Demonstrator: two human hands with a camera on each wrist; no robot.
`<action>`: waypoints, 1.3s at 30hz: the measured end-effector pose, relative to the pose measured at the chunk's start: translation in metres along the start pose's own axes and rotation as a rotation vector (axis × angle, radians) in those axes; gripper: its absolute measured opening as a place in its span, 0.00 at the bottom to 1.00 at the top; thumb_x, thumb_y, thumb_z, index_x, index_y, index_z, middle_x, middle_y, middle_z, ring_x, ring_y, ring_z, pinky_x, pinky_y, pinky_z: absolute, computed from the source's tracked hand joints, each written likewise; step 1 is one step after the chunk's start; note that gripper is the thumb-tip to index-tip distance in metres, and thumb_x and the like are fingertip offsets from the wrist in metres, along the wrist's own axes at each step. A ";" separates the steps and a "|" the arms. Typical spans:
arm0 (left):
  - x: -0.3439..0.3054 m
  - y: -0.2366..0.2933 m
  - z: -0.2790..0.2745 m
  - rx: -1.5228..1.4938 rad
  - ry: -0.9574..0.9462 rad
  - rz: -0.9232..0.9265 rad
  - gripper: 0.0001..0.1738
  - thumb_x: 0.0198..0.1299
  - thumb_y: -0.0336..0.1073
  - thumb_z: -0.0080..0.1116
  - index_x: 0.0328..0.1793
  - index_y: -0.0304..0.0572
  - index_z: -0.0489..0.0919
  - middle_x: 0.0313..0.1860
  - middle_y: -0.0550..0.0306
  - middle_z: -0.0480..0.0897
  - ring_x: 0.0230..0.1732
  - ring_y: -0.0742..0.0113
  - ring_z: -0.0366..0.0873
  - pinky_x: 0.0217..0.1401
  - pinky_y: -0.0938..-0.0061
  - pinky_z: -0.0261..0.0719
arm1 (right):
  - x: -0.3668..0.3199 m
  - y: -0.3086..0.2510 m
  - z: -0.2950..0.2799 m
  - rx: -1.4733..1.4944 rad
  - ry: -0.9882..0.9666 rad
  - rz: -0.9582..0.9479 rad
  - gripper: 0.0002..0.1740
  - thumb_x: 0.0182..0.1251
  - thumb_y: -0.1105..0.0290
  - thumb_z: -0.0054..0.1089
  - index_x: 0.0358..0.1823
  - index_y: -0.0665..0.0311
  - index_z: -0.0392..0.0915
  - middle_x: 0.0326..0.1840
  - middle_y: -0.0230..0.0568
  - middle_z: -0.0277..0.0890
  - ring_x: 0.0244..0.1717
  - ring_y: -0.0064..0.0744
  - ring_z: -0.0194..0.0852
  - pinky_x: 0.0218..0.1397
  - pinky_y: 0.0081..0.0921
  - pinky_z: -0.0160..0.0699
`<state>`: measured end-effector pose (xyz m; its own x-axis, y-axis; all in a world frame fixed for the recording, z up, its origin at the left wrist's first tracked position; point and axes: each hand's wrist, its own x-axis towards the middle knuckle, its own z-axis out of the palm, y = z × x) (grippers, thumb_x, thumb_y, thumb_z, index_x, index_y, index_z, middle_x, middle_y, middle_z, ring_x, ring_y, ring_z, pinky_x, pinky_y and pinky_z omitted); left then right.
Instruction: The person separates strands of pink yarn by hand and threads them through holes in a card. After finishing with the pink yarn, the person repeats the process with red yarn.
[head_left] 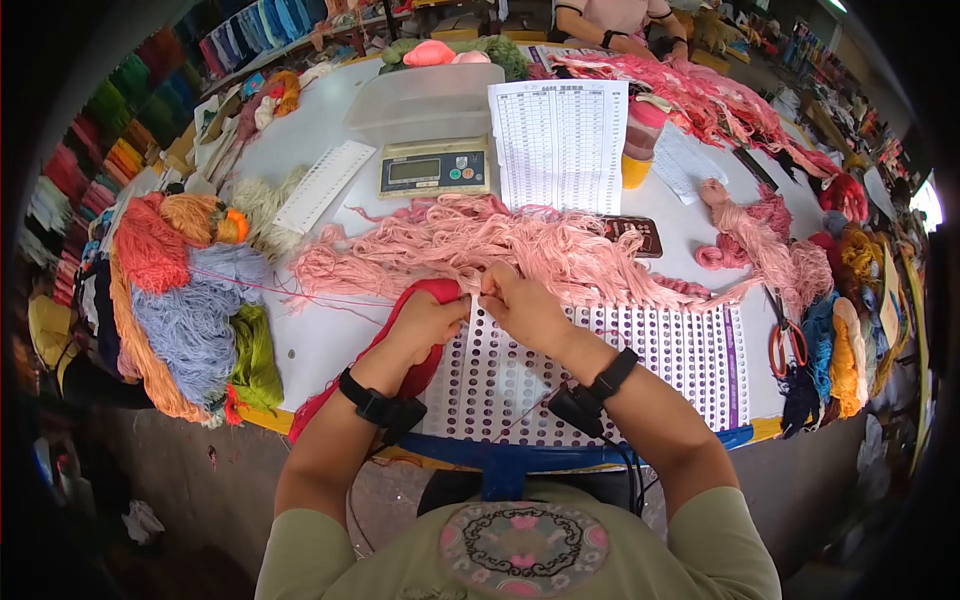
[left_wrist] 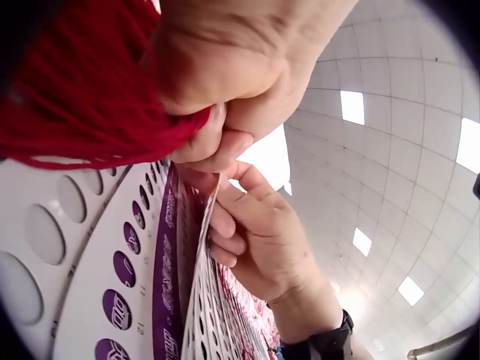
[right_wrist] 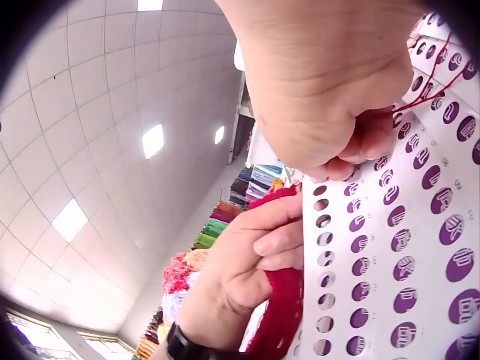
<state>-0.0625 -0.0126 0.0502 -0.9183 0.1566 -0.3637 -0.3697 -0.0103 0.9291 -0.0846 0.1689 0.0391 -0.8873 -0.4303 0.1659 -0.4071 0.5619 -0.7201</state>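
A bundle of red yarn (head_left: 432, 290) (left_wrist: 82, 82) (right_wrist: 279, 319) is gripped in my left hand (head_left: 428, 322) (left_wrist: 240, 67) (right_wrist: 236, 259) and hangs over the wrist. That hand's fingertips lie at the edge of a white card with rows of holes and purple dots (head_left: 600, 380) (left_wrist: 97, 277) (right_wrist: 397, 277). Close beside it, my right hand (head_left: 528, 312) (left_wrist: 266, 240) (right_wrist: 330, 97) has curled fingers and pinches at the card's edge. Thin red thread (right_wrist: 427, 99) runs out from under its fingers across the card. The fingertips partly hide the pinched spot.
Pale pink yarn (head_left: 480, 245) lies behind the card. Beyond are a scale (head_left: 434, 168), a printed sheet (head_left: 558, 145) and a plastic tray (head_left: 425, 105). Blue-grey yarn (head_left: 200, 310) is at left, red-handled scissors (head_left: 787, 345) at right. Another person (head_left: 620, 20) is across the table.
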 end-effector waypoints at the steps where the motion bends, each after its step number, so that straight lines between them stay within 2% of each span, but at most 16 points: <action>1: 0.001 -0.002 0.000 0.003 -0.003 0.005 0.07 0.58 0.29 0.56 0.28 0.40 0.76 0.17 0.64 0.71 0.14 0.80 0.61 0.15 0.82 0.51 | 0.001 -0.003 -0.001 0.032 0.010 0.031 0.11 0.63 0.67 0.57 0.44 0.59 0.67 0.29 0.49 0.79 0.34 0.54 0.80 0.37 0.47 0.76; 9: -0.009 -0.008 -0.013 0.404 0.203 0.224 0.06 0.59 0.33 0.56 0.34 0.39 0.81 0.27 0.60 0.82 0.14 0.78 0.63 0.15 0.81 0.57 | -0.006 0.013 0.011 0.202 0.020 0.111 0.11 0.64 0.66 0.58 0.43 0.61 0.69 0.31 0.49 0.79 0.34 0.53 0.80 0.38 0.43 0.76; 12: -0.025 0.005 -0.014 -0.128 0.185 0.101 0.07 0.58 0.32 0.56 0.40 0.38 0.81 0.30 0.59 0.82 0.14 0.78 0.62 0.15 0.83 0.55 | -0.005 0.018 0.012 0.228 0.006 0.145 0.12 0.63 0.64 0.59 0.43 0.61 0.71 0.31 0.48 0.80 0.33 0.47 0.81 0.36 0.38 0.76; 15: -0.029 0.017 -0.005 -0.503 -0.248 -0.114 0.13 0.58 0.29 0.51 0.50 0.38 0.77 0.34 0.58 0.81 0.13 0.79 0.57 0.15 0.85 0.52 | 0.002 0.013 0.002 0.256 -0.139 0.201 0.13 0.63 0.65 0.61 0.45 0.63 0.72 0.30 0.42 0.80 0.29 0.34 0.80 0.33 0.31 0.75; 17: -0.026 0.022 0.000 -0.389 -0.337 -0.086 0.13 0.58 0.29 0.53 0.49 0.38 0.79 0.37 0.55 0.82 0.13 0.79 0.61 0.15 0.85 0.54 | 0.001 0.004 0.000 0.706 -0.121 0.174 0.14 0.63 0.67 0.63 0.47 0.65 0.73 0.29 0.35 0.79 0.27 0.24 0.75 0.32 0.25 0.73; 19: -0.021 0.018 0.014 0.237 -0.135 -0.033 0.11 0.58 0.31 0.53 0.45 0.38 0.81 0.41 0.51 0.84 0.14 0.80 0.65 0.15 0.85 0.56 | 0.003 -0.007 -0.015 0.746 -0.178 0.227 0.14 0.64 0.70 0.62 0.48 0.66 0.72 0.30 0.33 0.77 0.27 0.21 0.73 0.30 0.21 0.70; 21: -0.010 0.000 0.009 0.268 -0.134 -0.005 0.10 0.60 0.36 0.56 0.42 0.39 0.82 0.37 0.51 0.84 0.19 0.73 0.73 0.20 0.79 0.67 | 0.006 -0.004 -0.015 0.788 -0.235 0.274 0.14 0.66 0.72 0.60 0.50 0.67 0.71 0.31 0.31 0.76 0.27 0.18 0.71 0.29 0.17 0.68; 23: -0.006 -0.014 -0.002 0.793 0.150 0.753 0.12 0.63 0.41 0.57 0.40 0.41 0.82 0.31 0.53 0.84 0.24 0.66 0.77 0.30 0.71 0.75 | 0.008 0.012 -0.003 0.734 -0.204 0.141 0.15 0.63 0.71 0.63 0.50 0.66 0.73 0.29 0.30 0.74 0.29 0.18 0.71 0.32 0.19 0.70; 24: -0.015 -0.003 -0.011 0.873 0.247 0.593 0.17 0.66 0.49 0.54 0.41 0.43 0.83 0.25 0.45 0.79 0.27 0.46 0.78 0.39 0.61 0.75 | 0.006 0.016 -0.002 0.738 -0.206 0.148 0.15 0.63 0.71 0.63 0.50 0.66 0.73 0.29 0.30 0.74 0.29 0.18 0.71 0.32 0.19 0.70; 25: -0.016 0.000 -0.034 0.800 0.219 0.148 0.24 0.65 0.56 0.53 0.35 0.42 0.83 0.21 0.49 0.78 0.23 0.57 0.77 0.30 0.65 0.73 | 0.005 0.019 -0.001 0.504 -0.208 0.130 0.16 0.61 0.68 0.65 0.48 0.64 0.74 0.29 0.32 0.76 0.30 0.23 0.73 0.35 0.22 0.72; 27: -0.040 0.036 -0.070 0.163 0.237 -0.081 0.23 0.60 0.56 0.59 0.26 0.45 0.79 0.17 0.65 0.73 0.15 0.80 0.64 0.16 0.82 0.55 | 0.005 0.022 -0.001 0.278 -0.217 0.110 0.16 0.58 0.65 0.66 0.45 0.63 0.76 0.29 0.34 0.78 0.31 0.28 0.76 0.38 0.25 0.74; 30: -0.071 0.080 -0.153 -0.495 0.122 0.180 0.07 0.61 0.33 0.52 0.29 0.45 0.73 0.15 0.70 0.61 0.11 0.83 0.51 0.10 0.84 0.46 | 0.006 0.015 -0.004 0.211 -0.265 0.145 0.16 0.55 0.64 0.67 0.43 0.62 0.76 0.31 0.35 0.79 0.34 0.32 0.79 0.40 0.28 0.76; 33: -0.088 0.088 -0.214 -0.785 0.347 0.361 0.10 0.67 0.39 0.52 0.34 0.43 0.75 0.17 0.71 0.63 0.13 0.82 0.55 0.12 0.86 0.49 | 0.006 0.016 -0.004 0.213 -0.266 0.136 0.17 0.54 0.64 0.68 0.43 0.62 0.76 0.30 0.35 0.79 0.34 0.32 0.79 0.40 0.28 0.76; 35: -0.094 0.084 -0.204 -0.209 0.751 0.400 0.13 0.69 0.44 0.51 0.41 0.42 0.76 0.20 0.70 0.66 0.14 0.83 0.55 0.14 0.87 0.53 | 0.006 0.017 0.000 0.223 -0.259 0.128 0.18 0.53 0.63 0.68 0.43 0.63 0.77 0.32 0.36 0.79 0.34 0.33 0.79 0.41 0.28 0.76; 37: -0.089 0.080 -0.142 -0.174 0.579 0.329 0.17 0.70 0.46 0.50 0.48 0.38 0.77 0.36 0.60 0.81 0.21 0.82 0.63 0.16 0.88 0.56 | 0.004 0.010 0.003 0.278 -0.191 0.111 0.18 0.55 0.64 0.68 0.45 0.64 0.77 0.33 0.35 0.79 0.34 0.29 0.77 0.42 0.27 0.76; 39: -0.088 0.076 -0.076 -0.391 0.234 0.364 0.23 0.73 0.44 0.43 0.64 0.32 0.69 0.58 0.45 0.78 0.50 0.63 0.79 0.52 0.73 0.77 | 0.004 -0.016 0.004 0.493 -0.133 0.076 0.16 0.57 0.66 0.68 0.45 0.64 0.78 0.34 0.34 0.78 0.33 0.25 0.76 0.39 0.25 0.76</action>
<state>-0.0202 -0.1020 0.1476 -0.9864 -0.1474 -0.0725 -0.0088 -0.3934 0.9193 -0.0810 0.1552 0.0489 -0.8622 -0.5052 0.0369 -0.1636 0.2089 -0.9641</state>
